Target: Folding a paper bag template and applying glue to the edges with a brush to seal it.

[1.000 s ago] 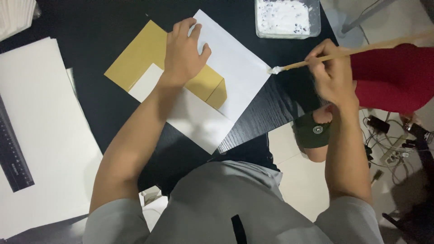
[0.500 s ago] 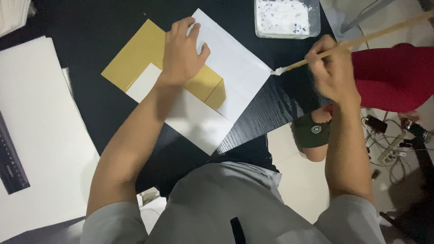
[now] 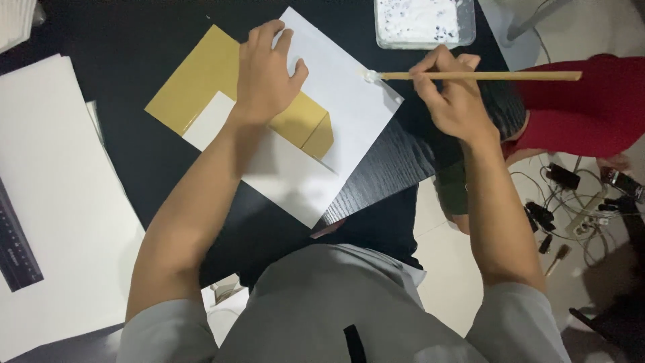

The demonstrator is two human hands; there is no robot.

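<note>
Ruler (image 3: 17,249), dark, lies at the far left on a stack of large white sheets (image 3: 60,168), untouched and well apart from the work. Black table (image 3: 121,60) carries everything. Gold paper (image 3: 195,87), partly folded, with a white inner face showing at its lower edge and a small folded flap (image 3: 319,138) at its right end, rests on a white backing sheet (image 3: 336,128) set at an angle. Left hand (image 3: 265,74) lies spread, palm down, pressing the gold paper flat; it grips nothing. Brush (image 3: 470,76), a long wooden stick with a white-loaded tip, is pinched in the fingers of the right hand (image 3: 453,101); the tip touches or sits just above the upper right edge of the backing sheet, beside the gold paper but apart from it. Tray (image 3: 423,20), shallow and clear, with white paste flecked dark, stands at the table's far edge just above the brush. Judged progress: folding is partly done and the brush is charged, yet no paste shows on the gold flap, so gluing and closing seem left. Red garment (image 3: 578,114) of another person and floor cables (image 3: 571,202) lie at right.
</note>
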